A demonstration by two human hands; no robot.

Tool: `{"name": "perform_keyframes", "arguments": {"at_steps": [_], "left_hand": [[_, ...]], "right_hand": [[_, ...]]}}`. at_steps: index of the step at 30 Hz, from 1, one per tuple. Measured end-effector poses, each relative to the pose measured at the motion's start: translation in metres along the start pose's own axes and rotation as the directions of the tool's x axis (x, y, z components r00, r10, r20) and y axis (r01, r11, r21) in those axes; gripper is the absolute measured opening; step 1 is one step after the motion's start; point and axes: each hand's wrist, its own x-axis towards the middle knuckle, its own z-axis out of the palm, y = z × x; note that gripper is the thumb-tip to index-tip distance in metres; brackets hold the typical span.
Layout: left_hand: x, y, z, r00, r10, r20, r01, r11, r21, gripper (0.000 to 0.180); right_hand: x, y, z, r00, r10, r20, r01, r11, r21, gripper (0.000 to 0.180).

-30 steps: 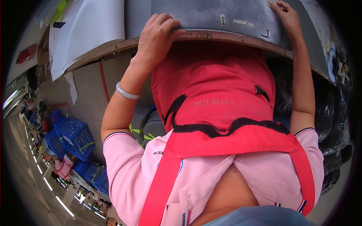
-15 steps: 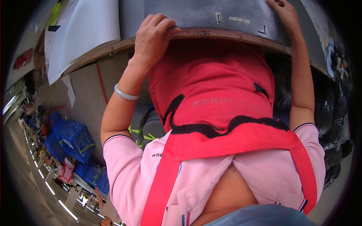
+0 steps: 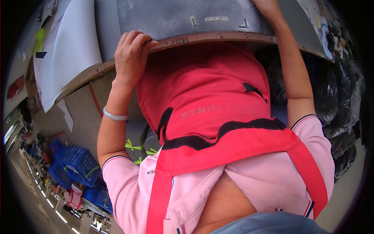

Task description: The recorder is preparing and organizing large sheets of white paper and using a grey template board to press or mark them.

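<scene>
A grey sheet (image 3: 167, 17) lies flat on a worktable whose brown wooden edge (image 3: 218, 37) curves across the top of the view. My left hand (image 3: 131, 54) curls its fingers over that edge and the sheet's near border, gripping them. My right hand (image 3: 267, 6) rests on the sheet near the top rim of the picture, mostly cut off, so its fingers are hidden. A pale bangle (image 3: 114, 115) sits on my left wrist. My red apron (image 3: 206, 117) over a pink shirt fills the middle.
White sheets (image 3: 66, 54) lie on the table to the left. Blue plastic crates (image 3: 74, 163) stand on the floor at lower left. Black plastic bags (image 3: 339, 101) are piled under the table at the right.
The view has drifted slightly, so the table edge and my hands sit a little higher in the picture. My left hand keeps its grip on the edge.
</scene>
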Motion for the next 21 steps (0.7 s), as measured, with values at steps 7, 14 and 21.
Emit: {"name": "perform_keyframes", "arguments": {"at_steps": [7,14,21], "left_hand": [[0.001,0.001,0.002,1.000,0.009,-0.008,-0.009,1.000,0.009,0.016],[-0.001,-0.003,0.001,0.999,0.033,-0.022,-0.033,0.999,0.009,0.016],[0.003,0.003,-0.007,0.998,-0.008,0.057,0.004,0.997,0.071,0.029]], "right_hand": [[0.005,0.007,0.004,0.997,-0.078,-0.017,0.076,0.995,-0.065,0.029],[0.006,0.010,0.007,0.995,-0.097,0.002,0.097,0.994,-0.054,0.028],[0.002,-0.004,0.001,0.998,-0.041,0.038,0.045,0.993,-0.108,0.029]]}}
